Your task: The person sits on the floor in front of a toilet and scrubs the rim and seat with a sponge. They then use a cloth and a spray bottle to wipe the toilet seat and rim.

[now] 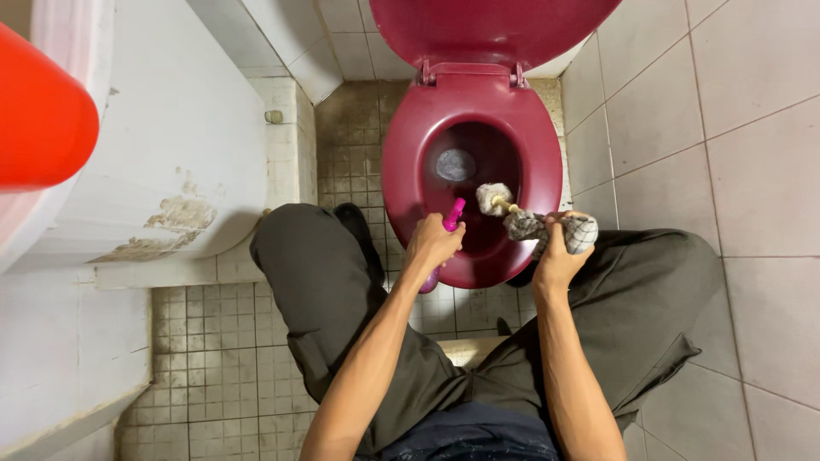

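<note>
A dark red toilet bowl [530, 162] with its lid raised stands in front of me, a little water at its bottom. My left hand [431, 243] grips a pink spray bottle [453, 214] whose nozzle points over the bowl's near rim. My right hand [557, 256] is closed on a grey checked cloth [576, 230] wrapped around the handle of a small whitish brush [494, 198]. The brush head hangs just inside the bowl, beside the bottle's tip. Both forearms reach out over my knees in dark trousers.
A white basin or tub [171, 145] with stained patches fills the left side, with a red plastic object [38, 111] above it. Tiled walls close in on the right. Small square floor tiles [213, 341] lie between the tub and my legs.
</note>
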